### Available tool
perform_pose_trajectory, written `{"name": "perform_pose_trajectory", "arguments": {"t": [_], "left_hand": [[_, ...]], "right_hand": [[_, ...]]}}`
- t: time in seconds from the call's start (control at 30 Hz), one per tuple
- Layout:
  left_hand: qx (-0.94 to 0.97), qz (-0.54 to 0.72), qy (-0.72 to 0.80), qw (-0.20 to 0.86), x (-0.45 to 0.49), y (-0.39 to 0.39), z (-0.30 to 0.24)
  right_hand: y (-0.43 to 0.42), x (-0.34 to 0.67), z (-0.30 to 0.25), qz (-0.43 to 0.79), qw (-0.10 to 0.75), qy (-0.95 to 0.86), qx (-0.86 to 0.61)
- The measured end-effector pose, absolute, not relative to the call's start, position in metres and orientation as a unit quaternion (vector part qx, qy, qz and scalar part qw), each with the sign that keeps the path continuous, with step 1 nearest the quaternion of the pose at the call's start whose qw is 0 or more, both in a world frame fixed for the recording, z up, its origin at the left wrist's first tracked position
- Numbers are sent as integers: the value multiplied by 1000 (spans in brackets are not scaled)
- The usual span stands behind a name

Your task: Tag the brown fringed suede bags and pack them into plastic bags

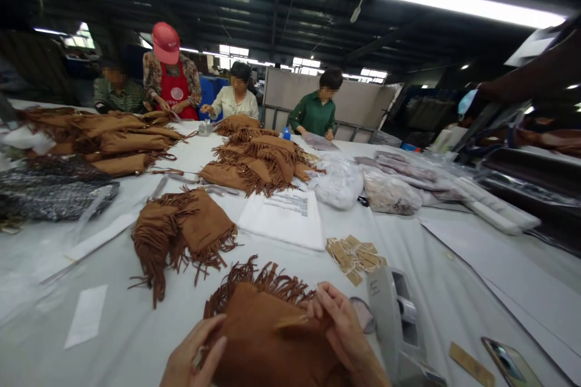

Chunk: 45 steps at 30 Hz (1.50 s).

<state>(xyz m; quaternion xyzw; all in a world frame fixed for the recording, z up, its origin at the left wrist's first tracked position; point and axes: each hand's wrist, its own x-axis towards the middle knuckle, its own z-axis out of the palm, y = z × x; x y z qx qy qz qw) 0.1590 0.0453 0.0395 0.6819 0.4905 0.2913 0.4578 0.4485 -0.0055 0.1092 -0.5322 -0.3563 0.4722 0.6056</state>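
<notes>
A brown suede-like bag (267, 338) with long fringe lies flat on the table right in front of me. My left hand (195, 354) grips its left edge, thumb and fingers curled around the material. Over the right side of the bag, my right hand (338, 323) is closed in a pinch; what sits between the fingertips is too small to make out. Just beyond, another brown fringed bag (206, 224) rests on the cloth. A bunch of tan cardboard tags (354, 257) with white strings lies past my right hand, beside a grey tape dispenser (393, 314).
Brown fringed bags are piled at the far middle (267, 160) and far left. White printed sheets (284, 217), clear plastic bags (340, 181) and a phone (511, 363) lie on the table. Several people work along the far side, one in a red apron (177, 87).
</notes>
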Motion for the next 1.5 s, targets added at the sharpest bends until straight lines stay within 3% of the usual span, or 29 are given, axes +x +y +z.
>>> {"name": "perform_pose_trajectory", "arguments": {"t": [0.1,0.2,0.4,0.63,0.87,1.1,1.5], "left_hand": [[623,319,445,559,186,42,63],[622,322,402,590,206,41,82],[692,221,409,552,209,40,91],[650,201,459,571,184,24,61],[604,306,608,414,123,40,32],[658,171,582,445,131,56,18],[609,198,614,461,129,49,15]], "right_hand": [[-14,415,103,588,565,-316,-485],[-18,395,96,622,491,-348,-501],[-17,382,83,504,406,-476,-595],[-16,361,69,385,305,-672,-554],[-3,339,54,386,326,-613,-608],[14,327,34,391,370,-577,-614],[16,324,35,382,349,-592,-618]]}}
